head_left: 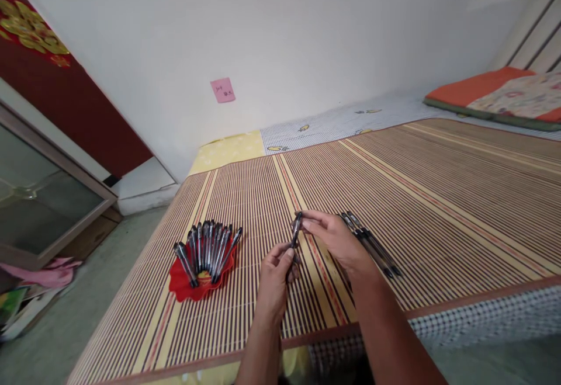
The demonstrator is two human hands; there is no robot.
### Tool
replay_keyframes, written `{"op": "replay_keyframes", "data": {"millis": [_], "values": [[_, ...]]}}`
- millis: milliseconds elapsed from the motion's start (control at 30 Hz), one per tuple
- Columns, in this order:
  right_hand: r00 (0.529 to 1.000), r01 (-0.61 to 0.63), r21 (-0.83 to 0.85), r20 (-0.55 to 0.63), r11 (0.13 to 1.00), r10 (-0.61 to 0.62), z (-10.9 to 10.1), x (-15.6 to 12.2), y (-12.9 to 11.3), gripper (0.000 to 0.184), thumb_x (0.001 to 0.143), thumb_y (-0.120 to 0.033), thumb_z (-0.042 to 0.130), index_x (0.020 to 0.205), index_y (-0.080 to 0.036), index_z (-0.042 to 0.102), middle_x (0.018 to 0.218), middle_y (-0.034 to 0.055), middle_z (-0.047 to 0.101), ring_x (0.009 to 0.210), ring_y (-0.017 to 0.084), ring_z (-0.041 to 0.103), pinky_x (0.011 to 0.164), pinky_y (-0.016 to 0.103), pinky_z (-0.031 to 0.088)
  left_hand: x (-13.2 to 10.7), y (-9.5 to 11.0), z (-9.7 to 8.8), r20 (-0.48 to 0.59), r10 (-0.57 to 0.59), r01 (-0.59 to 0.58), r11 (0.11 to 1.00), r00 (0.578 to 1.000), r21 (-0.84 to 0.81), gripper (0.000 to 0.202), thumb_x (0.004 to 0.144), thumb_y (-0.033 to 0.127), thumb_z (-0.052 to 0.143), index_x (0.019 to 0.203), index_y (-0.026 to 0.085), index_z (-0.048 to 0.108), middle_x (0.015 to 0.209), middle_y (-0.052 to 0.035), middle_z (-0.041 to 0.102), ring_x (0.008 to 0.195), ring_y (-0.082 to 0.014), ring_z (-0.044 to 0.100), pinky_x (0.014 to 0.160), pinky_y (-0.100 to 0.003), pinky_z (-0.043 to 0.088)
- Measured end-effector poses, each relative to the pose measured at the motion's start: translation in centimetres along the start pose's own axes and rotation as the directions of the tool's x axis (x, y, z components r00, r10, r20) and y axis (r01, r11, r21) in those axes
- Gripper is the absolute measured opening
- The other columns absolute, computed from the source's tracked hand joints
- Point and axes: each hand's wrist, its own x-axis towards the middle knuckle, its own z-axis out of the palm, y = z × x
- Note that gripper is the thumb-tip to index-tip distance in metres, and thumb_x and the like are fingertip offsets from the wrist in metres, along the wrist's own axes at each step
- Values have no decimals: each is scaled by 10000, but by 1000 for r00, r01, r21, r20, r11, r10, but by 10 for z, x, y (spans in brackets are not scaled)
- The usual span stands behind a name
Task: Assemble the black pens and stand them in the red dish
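Between my two hands a black pen (pixel 296 231) is held at a tilt above the striped bamboo mat (pixel 254 198). My left hand (pixel 277 268) is closed round its lower end. At the upper end, the fingertips of my right hand (pixel 326 233) pinch the pen. To the left, a red scalloped dish (pixel 182 283) carries several dark pens (pixel 210 245) fanned out over it. Just right of my right forearm, a few black pens (pixel 372 245) lie side by side on the mat, partly hidden by the arm.
The mat covers a bed against a white wall (pixel 307 34) with a pink note (pixel 223 90) on it. A folded orange and floral quilt (pixel 491 93) lies at the far right. On the left stands a glass-paned frame (pixel 52 186), with pink cloth (pixel 48 274) on the floor.
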Motion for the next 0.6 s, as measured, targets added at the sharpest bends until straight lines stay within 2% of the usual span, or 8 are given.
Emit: {"op": "replay_keyframes", "data": {"millis": [100, 233, 400, 600], "values": [[1000, 11, 47, -15, 999, -11, 2, 1, 2, 350, 793, -334, 691, 1114, -198, 719, 931, 52, 763, 917, 186, 710, 848, 339, 555, -1, 1, 2, -8, -11, 11, 1000, 1000, -2, 318, 736, 354, 818, 937, 139, 697, 707, -1, 615, 545, -57, 482, 475, -161, 342], [999, 44, 16, -24, 999, -44, 3, 5, 7, 307, 747, -321, 708, 1021, -183, 721, 886, 46, 752, 891, 191, 703, 819, 332, 545, -2, 2, 3, 11, -14, 14, 1000, 1000, 1, 301, 744, 342, 807, 927, 133, 691, 680, 13, 598, 503, -46, 430, 455, -166, 312], [999, -20, -36, -26, 999, 19, 0, 6, 9, 264, 710, -326, 745, 918, -172, 693, 806, 24, 704, 794, 177, 667, 764, 317, 522, -3, 1, 3, 49, -23, 25, 999, 999, -32, 300, 766, 329, 787, 961, 130, 677, 718, -1, 614, 505, -46, 429, 457, -173, 307], [999, -21, -36, -39, 999, 20, -2, 3, 3, 333, 789, -391, 698, 1052, -187, 709, 900, 61, 720, 907, 206, 668, 821, 352, 520, -3, 1, 4, 60, -23, 26, 999, 998, -45, 290, 771, 308, 780, 972, 132, 668, 699, 6, 604, 497, -47, 438, 454, -173, 299]]}}
